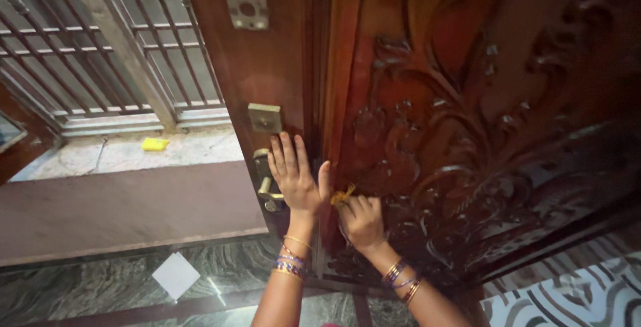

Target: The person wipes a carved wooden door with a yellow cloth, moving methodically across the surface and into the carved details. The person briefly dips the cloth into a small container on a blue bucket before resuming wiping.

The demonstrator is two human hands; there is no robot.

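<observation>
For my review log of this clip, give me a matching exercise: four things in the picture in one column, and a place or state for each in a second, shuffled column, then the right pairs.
Things:
1. left hand
2. right hand
3. yellow block
4. white tile

Places or states:
A. lies on the pale ledge below the window grille
B. closed around a small yellowish thing against the carved door
C. set in the dark marble floor
D. flat, fingers spread, on the door edge by the brass handle

Pairs: 1-D, 2-B, 3-A, 4-C
</observation>
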